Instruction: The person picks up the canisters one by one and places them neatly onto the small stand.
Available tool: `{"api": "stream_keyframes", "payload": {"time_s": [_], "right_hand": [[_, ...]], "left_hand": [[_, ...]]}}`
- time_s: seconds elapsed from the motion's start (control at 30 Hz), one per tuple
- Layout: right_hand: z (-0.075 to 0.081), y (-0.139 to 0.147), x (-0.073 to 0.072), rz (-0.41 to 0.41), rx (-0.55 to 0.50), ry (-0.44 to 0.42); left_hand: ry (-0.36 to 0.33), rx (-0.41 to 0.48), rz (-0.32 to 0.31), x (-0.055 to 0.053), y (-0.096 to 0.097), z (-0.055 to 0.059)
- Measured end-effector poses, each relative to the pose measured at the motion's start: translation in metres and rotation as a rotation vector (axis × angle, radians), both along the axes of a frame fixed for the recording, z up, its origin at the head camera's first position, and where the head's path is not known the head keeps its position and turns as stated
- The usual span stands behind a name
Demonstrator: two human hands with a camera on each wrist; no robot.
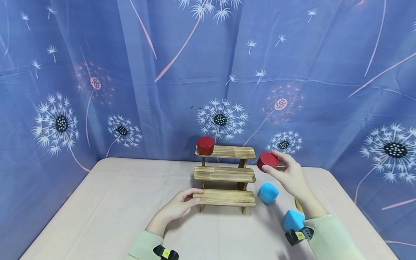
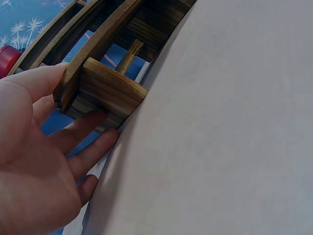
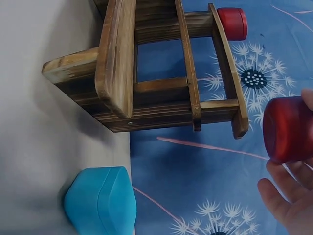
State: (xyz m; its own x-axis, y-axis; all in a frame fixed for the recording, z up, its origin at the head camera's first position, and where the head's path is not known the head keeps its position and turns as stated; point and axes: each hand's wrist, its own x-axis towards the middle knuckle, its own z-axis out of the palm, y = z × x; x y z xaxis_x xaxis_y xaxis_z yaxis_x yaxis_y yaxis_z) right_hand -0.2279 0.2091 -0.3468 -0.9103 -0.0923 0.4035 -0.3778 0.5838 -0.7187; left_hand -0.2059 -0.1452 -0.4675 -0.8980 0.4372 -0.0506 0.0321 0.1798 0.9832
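A three-step wooden display stand [image 1: 224, 196] stands on the table, its steps rising toward the back. My left hand [image 1: 177, 206] holds the left end of its lowest step between thumb and index finger; in the left wrist view the other fingers [image 2: 93, 152] reach beside the leg under that step. One red round tin [image 1: 206, 146] sits at the left end of the top step. To the right of the stand, my right hand [image 1: 289, 175] grips a second red round tin [image 1: 267, 162] in the air, level with the upper steps and apart from them.
A light-blue rounded box [image 1: 268, 193] is on the table just right of the stand. Nearer to me is another blue, angular box [image 1: 293, 220], by the right wrist. A yellow thing [image 1: 298, 205] is mostly hidden behind the right forearm. Blue dandelion-print cloth [image 1: 162, 108] hangs behind the table.
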Motion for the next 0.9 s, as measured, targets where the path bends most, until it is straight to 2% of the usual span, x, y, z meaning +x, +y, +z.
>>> {"api": "stream_keyframes", "payload": {"time_s": [0.17,0.47,0.9], "right_hand": [[0.004,-0.004,-0.002,0.012,-0.020,-0.047],[0.004,-0.010,-0.009,0.042,-0.063,-0.019],[0.004,-0.022,-0.020,0.080,-0.117,-0.054]], "left_hand": [[0.016,0.003,-0.001,0.000,0.000,0.000],[0.017,0.004,0.005,0.001,0.001,0.001],[0.023,0.000,0.002,0.001,0.000,0.001]]}}
